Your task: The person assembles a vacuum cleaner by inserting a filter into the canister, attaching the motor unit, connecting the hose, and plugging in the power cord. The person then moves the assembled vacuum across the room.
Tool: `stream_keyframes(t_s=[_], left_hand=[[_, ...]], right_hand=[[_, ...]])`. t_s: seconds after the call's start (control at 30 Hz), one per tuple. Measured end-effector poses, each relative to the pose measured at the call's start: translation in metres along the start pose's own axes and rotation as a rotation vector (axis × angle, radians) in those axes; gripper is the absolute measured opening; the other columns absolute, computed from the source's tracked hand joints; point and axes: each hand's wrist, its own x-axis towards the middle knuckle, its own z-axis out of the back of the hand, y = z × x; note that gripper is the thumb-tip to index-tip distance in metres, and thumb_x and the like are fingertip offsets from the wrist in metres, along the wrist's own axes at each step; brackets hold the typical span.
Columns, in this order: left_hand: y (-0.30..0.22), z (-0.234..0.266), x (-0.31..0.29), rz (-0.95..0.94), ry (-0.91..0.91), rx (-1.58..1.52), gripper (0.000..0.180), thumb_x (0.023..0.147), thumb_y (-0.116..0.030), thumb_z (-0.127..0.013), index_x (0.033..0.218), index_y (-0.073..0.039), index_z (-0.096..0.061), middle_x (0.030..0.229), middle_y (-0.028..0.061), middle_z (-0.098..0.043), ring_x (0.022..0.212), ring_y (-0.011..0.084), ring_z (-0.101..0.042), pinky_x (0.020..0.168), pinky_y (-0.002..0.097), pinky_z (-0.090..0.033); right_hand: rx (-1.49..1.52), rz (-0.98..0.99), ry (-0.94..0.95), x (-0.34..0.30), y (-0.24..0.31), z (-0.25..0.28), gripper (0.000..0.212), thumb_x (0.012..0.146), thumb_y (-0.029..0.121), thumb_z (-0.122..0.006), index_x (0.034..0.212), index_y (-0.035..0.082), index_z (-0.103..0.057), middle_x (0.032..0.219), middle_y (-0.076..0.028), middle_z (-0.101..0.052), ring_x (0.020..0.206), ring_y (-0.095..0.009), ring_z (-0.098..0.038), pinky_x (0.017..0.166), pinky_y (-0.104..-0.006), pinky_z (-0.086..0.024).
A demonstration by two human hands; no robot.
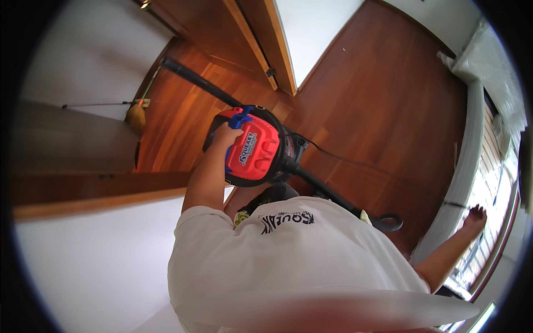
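A wet-and-dry vacuum cleaner (261, 158) with a red lid and dark body stands on the wood floor in front of me. My left hand (226, 135) is closed around its blue carrying handle (240, 118), on the left side of the lid. One black tube (202, 84) sticks out toward the far left, and a black hose (322, 187) runs to the near right, partly hidden by my shirt. Out to the right, my right hand (476, 216) hangs over the bright window side with its fingers apart, holding nothing visible.
A wooden door (219, 33) and its frame stand beyond the vacuum. A black cord (344, 158) trails across the floor (388, 89). Along the right lies a long pale wrapped item (463, 161), with clear plastic sheeting (494, 66) behind. A yellowish broom head (136, 117) rests at left.
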Motion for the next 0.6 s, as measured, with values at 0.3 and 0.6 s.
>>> stream_keyframes(t_s=[0.3,0.6], left_hand=[[0.039,-0.016,0.038,0.079,-0.116,-0.073,0.049,0.058,-0.029,-0.071,0.092,0.004,-0.056,0.090,0.0192,-0.060,0.086,0.0292,-0.059,0.075,0.0348,-0.044],[0.019,-0.009,0.038,0.165,-0.008,-0.365,0.051,0.067,-0.022,-0.068,0.105,0.006,-0.050,0.103,0.0169,-0.056,0.089,0.0274,-0.056,0.077,0.0358,-0.044]], right_hand=[[-0.094,-0.100,0.141,-0.079,-0.002,-0.088,0.010,0.080,0.012,-0.056,0.081,0.002,-0.056,0.076,-0.009,-0.060,0.072,-0.023,-0.056,0.068,-0.0327,-0.046],[-0.277,-0.175,0.231,-0.152,0.047,-0.155,0.008,0.079,0.011,-0.058,0.084,0.005,-0.057,0.076,-0.007,-0.061,0.070,-0.019,-0.058,0.061,-0.0300,-0.046]])
